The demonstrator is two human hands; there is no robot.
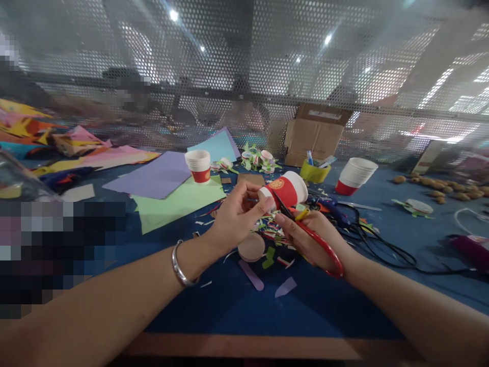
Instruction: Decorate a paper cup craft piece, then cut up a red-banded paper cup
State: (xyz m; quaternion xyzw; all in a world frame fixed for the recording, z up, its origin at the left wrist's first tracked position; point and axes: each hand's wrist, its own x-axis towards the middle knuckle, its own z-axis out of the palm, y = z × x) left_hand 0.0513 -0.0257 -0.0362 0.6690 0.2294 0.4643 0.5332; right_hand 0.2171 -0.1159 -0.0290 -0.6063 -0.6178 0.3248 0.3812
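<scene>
My left hand grips a red and white paper cup by its base end, the cup lying on its side in the air with its mouth to the right. In my right hand is a pair of scissors with red handles, fingers wrapped round them. The dark blades point up and left against the cup's red side; whether they have cut into it I cannot tell. Below the hands lie a round cardboard disc, paper scraps and a purple paper strip.
Stacked paper cups stand at left and right. Purple and green paper sheets lie left. Behind are a yellow-green pen holder and a cardboard box. A black cable and walnuts are at right.
</scene>
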